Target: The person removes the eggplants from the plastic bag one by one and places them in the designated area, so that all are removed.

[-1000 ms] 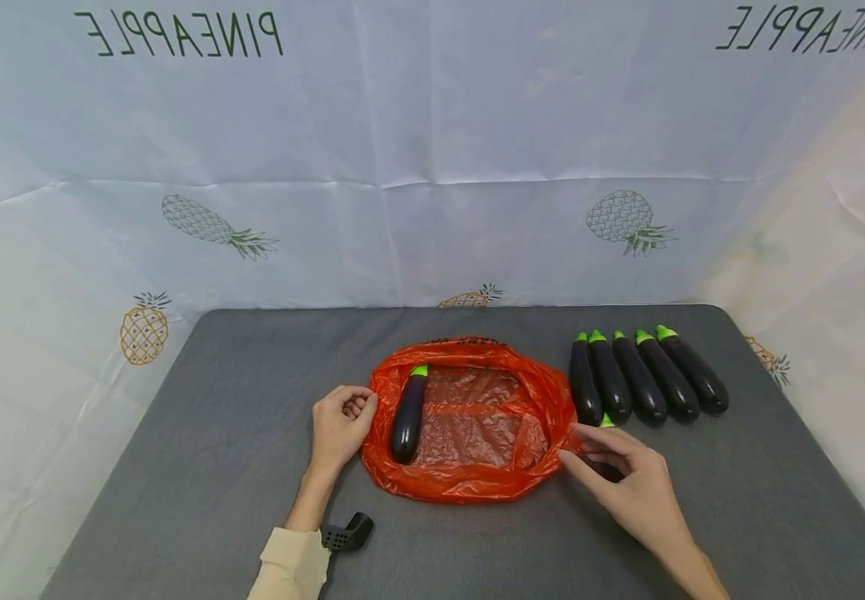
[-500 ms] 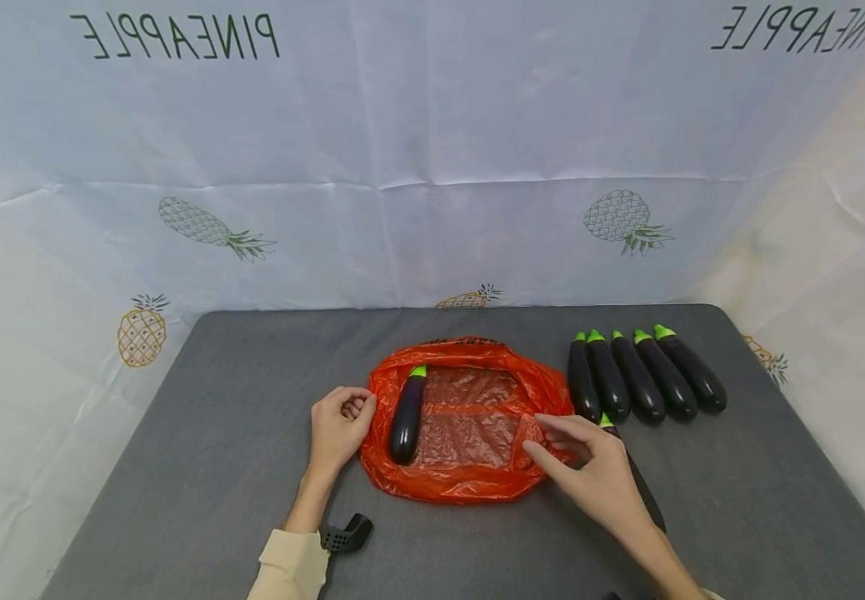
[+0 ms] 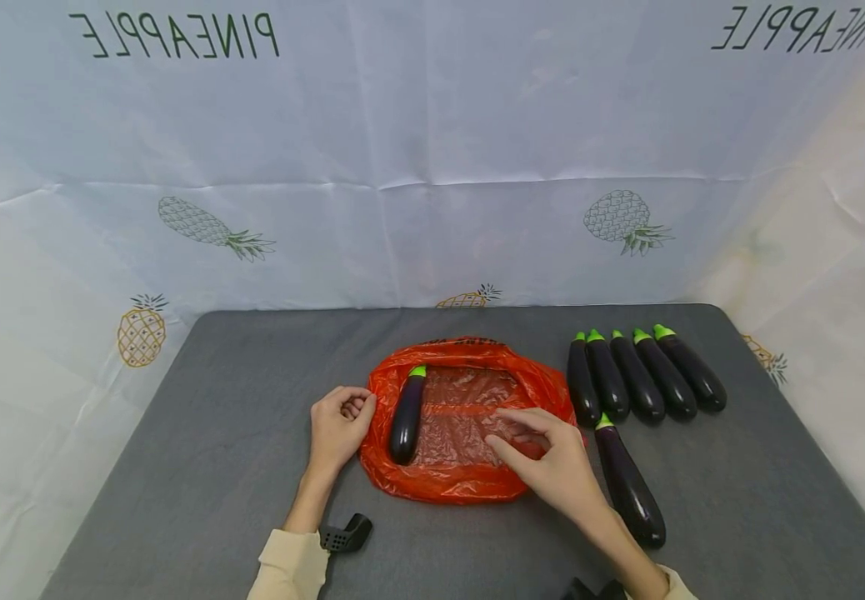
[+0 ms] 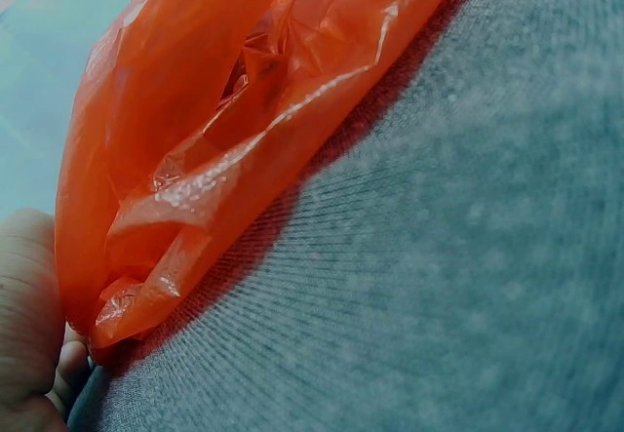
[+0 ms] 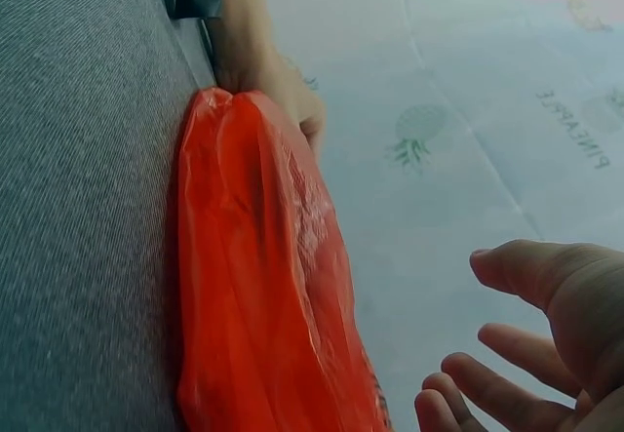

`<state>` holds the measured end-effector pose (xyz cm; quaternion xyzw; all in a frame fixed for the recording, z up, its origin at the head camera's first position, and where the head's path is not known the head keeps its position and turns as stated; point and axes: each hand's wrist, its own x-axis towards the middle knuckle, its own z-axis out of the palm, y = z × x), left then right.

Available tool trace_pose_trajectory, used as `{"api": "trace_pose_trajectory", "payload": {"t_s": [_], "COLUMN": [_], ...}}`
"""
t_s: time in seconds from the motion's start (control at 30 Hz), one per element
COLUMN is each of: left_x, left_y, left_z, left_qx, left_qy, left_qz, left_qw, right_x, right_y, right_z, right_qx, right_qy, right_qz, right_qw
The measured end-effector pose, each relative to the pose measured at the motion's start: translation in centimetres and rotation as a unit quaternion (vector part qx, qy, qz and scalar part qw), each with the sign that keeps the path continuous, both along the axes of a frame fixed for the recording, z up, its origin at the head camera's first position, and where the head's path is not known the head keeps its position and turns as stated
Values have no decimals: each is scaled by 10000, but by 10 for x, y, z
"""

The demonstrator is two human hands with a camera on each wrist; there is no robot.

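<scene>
A red plastic bag (image 3: 470, 487) lies on the table with its mouth spread wide. Inside, along its left side, is an eggplant (image 3: 407, 421) with a bright green cap. My left hand (image 3: 339, 427) pinches the bag's left edge; in the left wrist view the thumb (image 4: 27, 305) sits against the red plastic. My right hand (image 3: 556, 467) hovers over the bag's right part, holding nothing, thumb and fingers spread apart, as the right wrist view also shows. Just right of that forearm lies another eggplant (image 3: 630, 487), cap toward the far side.
Several more eggplants, among them one at the right end (image 3: 691, 371), lie in a row on the grey table (image 3: 200, 467) at the far right. Behind the table hangs a pale cloth (image 3: 432, 125) with pineapple prints and mirrored lettering.
My right hand has moved left from the bag's right rim to above its inside. The eggplant beside that forearm has come into full view. The left hand stays put.
</scene>
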<state>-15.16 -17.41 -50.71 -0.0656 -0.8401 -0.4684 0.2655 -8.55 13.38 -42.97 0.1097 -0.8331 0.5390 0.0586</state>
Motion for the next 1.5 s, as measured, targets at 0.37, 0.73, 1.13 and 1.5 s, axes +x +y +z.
{"api": "trace_pose_trajectory", "payload": {"t_s": [0.37,0.73,1.13,1.5], "left_x": [0,0,0,0], "left_y": [0,0,-1,-1], "left_z": [0,0,-1,-1], "left_qx": [5,40,26,14], "left_qy": [-13,-46,-72,-121], "left_qz": [-1,11,7,16], "left_qw": [10000,10000,10000,9999], "right_x": [-6,-12,-18,-24], "right_y": [-17,-38,-61,-84], "right_z": [2,1,-1,-8], "right_qx": [20,-302,-515,-361], "right_qy": [-22,-251,-584,-694], "right_qz": [164,393,577,671], "right_qw": [9999,9985,9953,9947]}}
